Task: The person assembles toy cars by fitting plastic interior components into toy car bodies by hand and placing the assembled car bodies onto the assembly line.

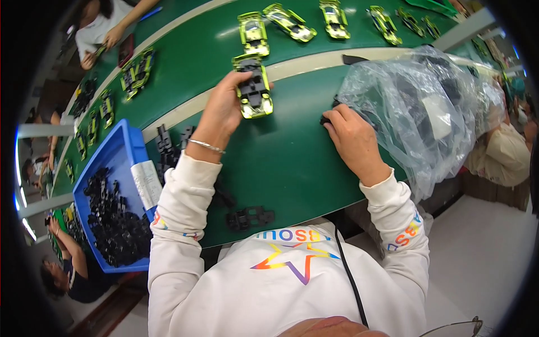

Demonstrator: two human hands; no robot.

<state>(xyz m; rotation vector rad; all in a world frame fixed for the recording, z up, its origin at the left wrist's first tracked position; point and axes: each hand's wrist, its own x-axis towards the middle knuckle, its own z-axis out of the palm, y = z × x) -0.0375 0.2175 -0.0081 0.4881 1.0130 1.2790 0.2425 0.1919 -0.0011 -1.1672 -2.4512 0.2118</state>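
My left hand point(223, 104) is closed around a yellow-green toy car point(255, 92), whose black underside faces up. The thumb lies on the black part, and the car's far end is close to another yellow-green car point(252, 33) on the line. Over the green table, my right hand point(352, 137) is closed, with its fingertips pinching a small black part point(324, 120). Most of that part is hidden by the fingers, so its exact shape cannot be made out. Beside this hand lies a clear plastic bag point(387, 84) with dark contents.
A blue bin point(130, 143) of black plastic parts stands at the left. More black parts point(250, 218) lie on the near table edge and beside the bin. Several yellow-green cars point(335, 19) sit along the green line beyond a pale rail point(303, 66). Other people work around it.
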